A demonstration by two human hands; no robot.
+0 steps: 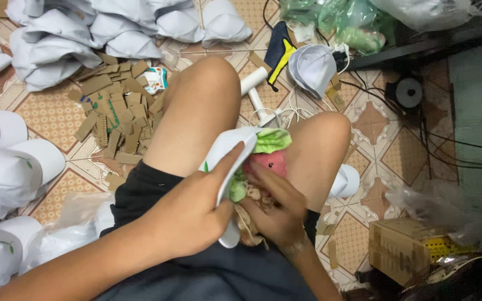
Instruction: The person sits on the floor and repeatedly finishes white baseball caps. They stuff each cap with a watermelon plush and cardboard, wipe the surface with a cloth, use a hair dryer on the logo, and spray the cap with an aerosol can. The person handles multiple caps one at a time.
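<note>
Lap, lower centre of frame: left hand (pixel 188 214), fingers closed round the edge of a white cap (pixel 224 159), thumb laid along its rim. The cap lies between the person's knees, opening turned to the right. Right hand (pixel 274 209), fingers curled and pushed into the cap, pressing on crumpled stuffing (pixel 263 159) of green, pink and tan paper or film; whether it grips a piece cannot be told.

Handling, as judged: cap light and soft, crown gives under the fingers, brim stiffer; best held at the rim or brim, as the left hand does. Stuffing very light, crushable, slips out easily.

Middle of frame, left: heap of brown cardboard strips (pixel 115 108) on the patterned tile floor (pixel 51 114). A small printed packet (pixel 155 79), white with blue and orange, lies at the heap's upper right edge.

Left edge: stacked white caps with small green leaf marks (pixel 6 167).

Lower right: brown cardboard box (pixel 400 251), open, yellow plastic piece showing inside, clear bags beside it.

Upper left: pile of plain white caps (pixel 112 28).

Upper centre: one cap turned inside up (pixel 313 67), next to a dark blue and yellow cloth (pixel 279 51); white tube below it.

Upper right: green-tinted plastic bags (pixel 341 22), black cables (pixel 442 139), a round reel.
</note>
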